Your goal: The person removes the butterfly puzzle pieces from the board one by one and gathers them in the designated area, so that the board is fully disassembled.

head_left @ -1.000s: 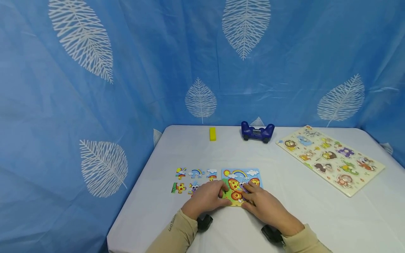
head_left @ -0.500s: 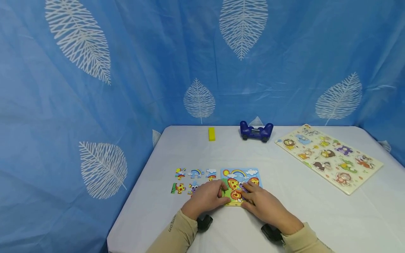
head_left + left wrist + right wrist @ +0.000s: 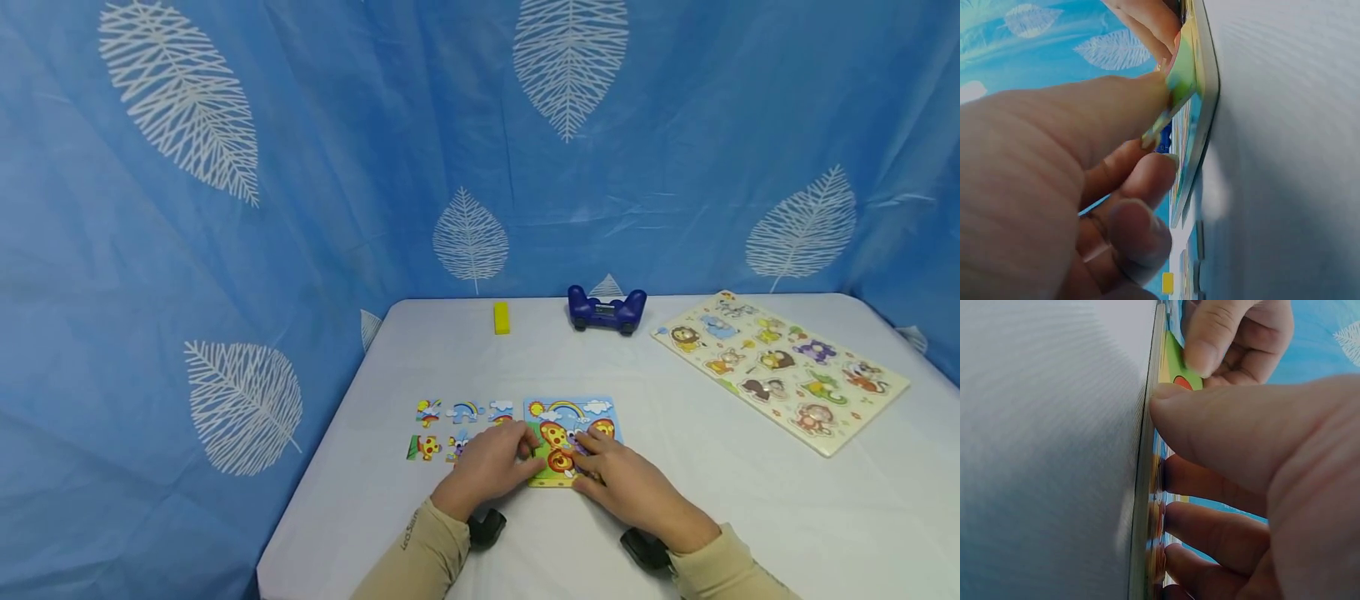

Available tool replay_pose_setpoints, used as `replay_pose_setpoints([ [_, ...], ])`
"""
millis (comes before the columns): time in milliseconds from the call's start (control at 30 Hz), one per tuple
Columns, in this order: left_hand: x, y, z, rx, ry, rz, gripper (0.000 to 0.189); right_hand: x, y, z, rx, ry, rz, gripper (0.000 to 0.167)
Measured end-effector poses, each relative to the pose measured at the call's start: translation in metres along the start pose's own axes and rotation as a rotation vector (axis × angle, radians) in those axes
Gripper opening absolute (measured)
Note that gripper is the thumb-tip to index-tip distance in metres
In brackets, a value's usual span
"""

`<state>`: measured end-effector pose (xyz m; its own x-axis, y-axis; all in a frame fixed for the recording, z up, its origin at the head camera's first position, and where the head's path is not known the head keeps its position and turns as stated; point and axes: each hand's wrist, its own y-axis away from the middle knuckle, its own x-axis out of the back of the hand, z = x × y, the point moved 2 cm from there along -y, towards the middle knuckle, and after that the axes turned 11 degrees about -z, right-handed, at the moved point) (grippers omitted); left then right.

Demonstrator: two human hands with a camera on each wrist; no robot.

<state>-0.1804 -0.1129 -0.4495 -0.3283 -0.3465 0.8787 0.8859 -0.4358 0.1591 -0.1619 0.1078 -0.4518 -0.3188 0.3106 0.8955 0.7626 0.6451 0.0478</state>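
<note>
A square jigsaw puzzle (image 3: 555,482) with a butterfly, sun and rainbow lies flat before me. My left hand (image 3: 491,458) is at its near left corner, pinching a green puzzle piece (image 3: 1183,70) between thumb and finger. Both wrist views show this piece tilted up from the board, its far edge still near the surface. My right hand (image 3: 626,487) rests on the puzzle's right part, fingertips pressing the picture and thumb (image 3: 1175,400) at the near edge. That hand covers the lower right of the picture.
Several loose puzzle pieces (image 3: 425,447) lie in rows left of the puzzle, some partly behind my left hand. Further back are a yellow block (image 3: 502,318) and a blue game controller (image 3: 606,311). An animal puzzle board (image 3: 783,371) lies at the right. A blue curtain (image 3: 360,167) surrounds the table.
The left thumb and finger have risen slightly at the puzzle's near left corner, uncovering more of its front edge. The right hand stays in place. The head view has shifted slightly.
</note>
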Motion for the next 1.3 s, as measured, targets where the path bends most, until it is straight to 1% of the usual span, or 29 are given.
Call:
replay_pose_setpoints([
  [100,0.000,0.000,0.001,-0.010,0.004,0.024,0.016,0.000,0.000,0.000,-0.004,0.001,0.004,0.041],
  [300,0.000,0.000,0.004,-0.029,0.058,0.065,0.007,0.001,0.001,-0.002,0.001,0.003,0.011,0.040],
  [400,0.001,0.000,0.004,-0.035,0.085,0.085,0.005,0.002,0.002,-0.003,0.001,-0.003,0.007,0.040],
  [500,0.000,0.000,0.004,-0.040,0.114,0.092,0.004,0.002,0.002,-0.003,-0.002,-0.009,0.002,0.040],
  [633,-0.002,0.000,0.003,-0.042,0.173,0.105,0.005,0.001,0.003,-0.003,0.001,-0.014,0.005,0.040],
  [833,-0.001,0.002,0.002,-0.040,0.311,0.165,0.006,-0.001,0.003,-0.001,0.009,-0.011,0.014,0.040],
  [933,0.002,0.004,0.002,-0.039,0.371,0.169,0.005,-0.001,0.003,0.000,0.010,-0.009,0.014,0.040],
  [1133,0.008,0.008,0.001,-0.013,0.454,0.159,0.005,-0.001,0.002,0.001,0.014,-0.007,0.009,0.041],
  [1200,0.010,0.010,0.000,-0.024,0.487,0.157,0.005,-0.001,0.002,0.001,0.013,-0.007,0.009,0.041],
  [1300,0.013,0.017,-0.005,-0.036,0.526,0.157,0.005,-0.002,0.002,0.001,0.013,-0.007,0.007,0.042],
])
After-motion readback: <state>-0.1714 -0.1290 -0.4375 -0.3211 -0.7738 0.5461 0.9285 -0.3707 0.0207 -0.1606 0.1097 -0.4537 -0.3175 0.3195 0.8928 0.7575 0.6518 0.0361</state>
